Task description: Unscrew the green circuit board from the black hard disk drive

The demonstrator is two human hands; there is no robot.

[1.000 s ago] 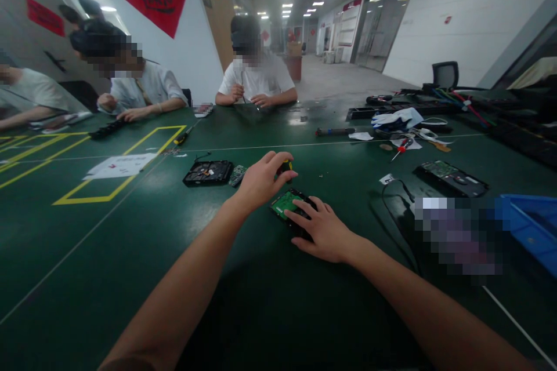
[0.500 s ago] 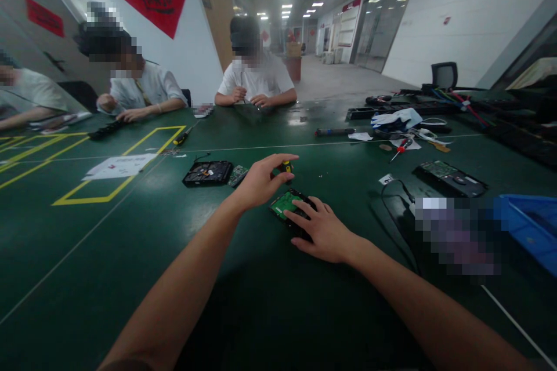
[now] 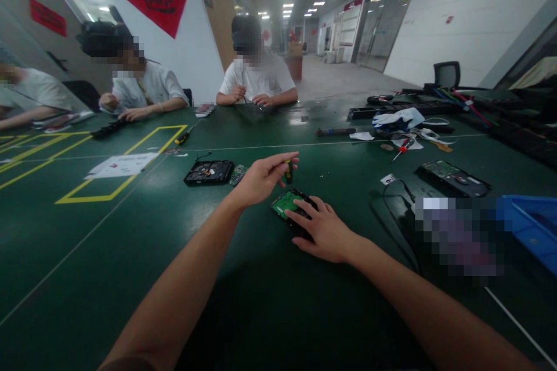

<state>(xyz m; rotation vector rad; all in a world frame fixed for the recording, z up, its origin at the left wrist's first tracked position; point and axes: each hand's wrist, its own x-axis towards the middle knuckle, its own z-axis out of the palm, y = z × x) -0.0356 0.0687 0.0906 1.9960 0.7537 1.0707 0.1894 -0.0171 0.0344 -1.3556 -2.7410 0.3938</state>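
My left hand (image 3: 261,177) pinches a small yellow-and-black screwdriver (image 3: 289,173) between thumb and fingers, its index finger stretched forward. The screwdriver stands roughly upright above the far end of a hard drive (image 3: 285,202); its tip is too small to make out. That drive lies on the table with its green circuit board facing up. Over its right part my right hand (image 3: 319,226) is laid, fingers spread across it and thumb at the near side, holding it. The fingers hide much of the drive.
Left of my hands lie an opened drive casing (image 3: 209,173) and a loose circuit board (image 3: 238,174). To the right are another hard drive (image 3: 452,178), a cable (image 3: 402,185), a red screwdriver (image 3: 402,149) and a blue bin (image 3: 531,226). Co-workers (image 3: 256,78) sit across the table.
My left thumb and fingers have shifted around the screwdriver handle, which now shows more black and less yellow. My right hand and the hard drive stay in place.
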